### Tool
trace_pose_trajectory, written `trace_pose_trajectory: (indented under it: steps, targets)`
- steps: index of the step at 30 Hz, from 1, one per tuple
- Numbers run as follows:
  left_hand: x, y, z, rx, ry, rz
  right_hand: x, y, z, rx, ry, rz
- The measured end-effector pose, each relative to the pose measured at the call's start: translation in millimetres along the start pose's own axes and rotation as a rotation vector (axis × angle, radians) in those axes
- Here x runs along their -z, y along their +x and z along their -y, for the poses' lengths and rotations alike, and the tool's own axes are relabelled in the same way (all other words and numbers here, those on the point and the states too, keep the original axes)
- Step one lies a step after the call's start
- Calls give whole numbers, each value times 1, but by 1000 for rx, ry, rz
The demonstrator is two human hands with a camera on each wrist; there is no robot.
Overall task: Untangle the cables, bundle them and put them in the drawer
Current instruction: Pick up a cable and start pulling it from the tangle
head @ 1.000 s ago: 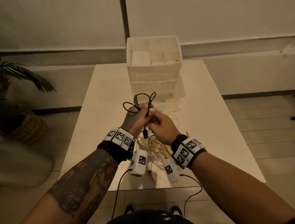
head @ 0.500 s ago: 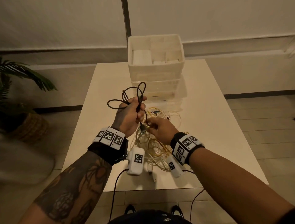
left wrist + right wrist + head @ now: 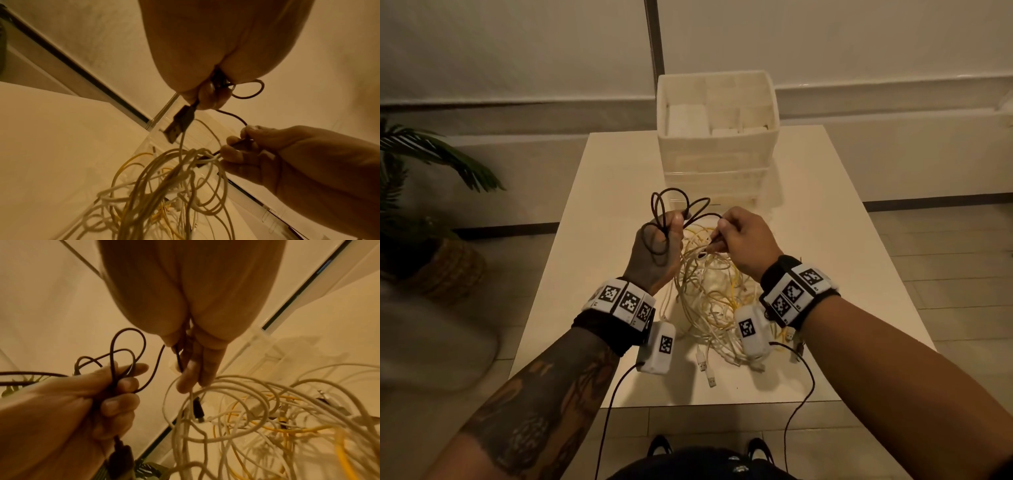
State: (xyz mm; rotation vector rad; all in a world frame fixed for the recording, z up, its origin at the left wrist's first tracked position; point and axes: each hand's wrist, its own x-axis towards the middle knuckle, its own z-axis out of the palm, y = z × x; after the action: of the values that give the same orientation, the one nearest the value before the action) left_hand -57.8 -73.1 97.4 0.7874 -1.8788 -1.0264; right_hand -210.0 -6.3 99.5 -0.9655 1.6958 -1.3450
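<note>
- Nearest the body, on the front part of the pale surface [image 3: 825, 212], lies the tangle of white and yellow cables [image 3: 709, 294], a loose heap with two white USB plugs [image 3: 705, 370] trailing out toward the near edge.
- Just above that heap, the left hand [image 3: 654, 253] has its grip clenched round the black cable [image 3: 681, 209]: several gathered loops stand up out of the fist and one hangs over the back of the hand. In the left wrist view its black USB-A plug [image 3: 180, 125] sticks out below the curled fingers.
- Beside it, the right hand [image 3: 743, 240] pinches the other end of that black cable between thumb and fingertips [image 3: 185, 379]. The right wrist view shows the small black connector [image 3: 198, 408] below them, lying among loops of white cable.
- Judged from this, the step in hand is freeing the black cable from the heap; bundling is partly begun in the left hand, and nothing appears stowed yet.
- Next, the right hand likely needs to draw the small connector clear of the white loops without dragging them along, then feed the slack to the left-hand coil.
- Farther back stands the white drawer unit [image 3: 717, 154], its top compartment open; whether a drawer is pulled out I cannot tell.
</note>
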Motion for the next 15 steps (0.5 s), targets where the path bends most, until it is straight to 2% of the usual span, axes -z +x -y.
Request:
trace_pose_trajectory:
  steps: [2,7,11,15]
  targets:
    - [-2,0,0,12,-3,31,0,-2,0,-25,44,5]
    - [-10,-5,1,106,-72,64,5,-2,1,-5,-89,-113]
    - [-11,-4,3,199,-144,76,5,-1,5,-6,-36,-11]
    - [-8,-4,1,222,-155,100,11,-1,8,-14,75,-38]
